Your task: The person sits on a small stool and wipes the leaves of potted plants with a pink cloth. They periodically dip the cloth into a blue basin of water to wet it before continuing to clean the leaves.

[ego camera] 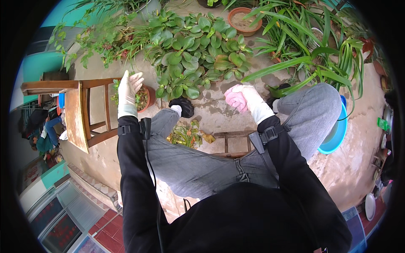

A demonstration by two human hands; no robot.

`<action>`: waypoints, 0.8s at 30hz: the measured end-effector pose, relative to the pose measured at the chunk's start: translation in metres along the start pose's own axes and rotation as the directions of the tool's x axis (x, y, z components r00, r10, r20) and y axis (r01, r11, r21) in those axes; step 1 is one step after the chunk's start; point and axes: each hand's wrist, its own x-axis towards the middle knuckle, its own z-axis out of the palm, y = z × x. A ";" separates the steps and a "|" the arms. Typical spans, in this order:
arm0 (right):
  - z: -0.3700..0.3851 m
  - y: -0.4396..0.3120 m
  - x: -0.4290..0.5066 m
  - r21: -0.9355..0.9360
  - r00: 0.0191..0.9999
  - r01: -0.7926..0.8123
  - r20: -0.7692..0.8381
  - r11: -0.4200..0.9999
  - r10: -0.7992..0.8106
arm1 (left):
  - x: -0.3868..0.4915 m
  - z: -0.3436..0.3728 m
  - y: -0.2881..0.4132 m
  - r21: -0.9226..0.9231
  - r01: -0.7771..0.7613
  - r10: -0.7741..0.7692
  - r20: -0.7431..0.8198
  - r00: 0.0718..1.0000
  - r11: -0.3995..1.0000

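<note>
My right hand (251, 98), in a white glove, is closed around a bunched pink cloth (236, 98) above the concrete floor. Gloved as well, my left hand (130, 88) is raised with its fingers apart and nothing in it. Behind that hand stands a terracotta pot (151, 96) with a small plant, partly hidden by the hand. Between and beyond both hands spreads a broad-leaved green plant (193, 53), its container hidden under the foliage. Damp patches mark the floor around it.
A wooden chair (77, 117) is at the left. By my right knee lies a blue basin (335, 136). Long strappy leaves (284, 66) reach in from the upper right, near a terracotta pot of soil (244, 22). Another person (50, 129) is at the far left.
</note>
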 end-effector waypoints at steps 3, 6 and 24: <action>0.016 0.001 -0.014 0.163 0.987 0.065 0.138 0.984 -0.088 | -0.080 0.053 0.009 -0.069 -0.205 0.215 0.192 0.958 0.976; 0.035 0.002 -0.026 0.307 0.953 0.158 0.201 0.938 -0.226 | -0.152 0.129 -0.028 -0.037 -0.118 0.123 0.313 0.942 0.992; -0.022 -0.029 -0.191 -0.236 0.744 0.668 0.194 0.705 -0.639 | -0.218 0.250 -0.084 -0.308 0.062 0.125 0.552 0.824 0.949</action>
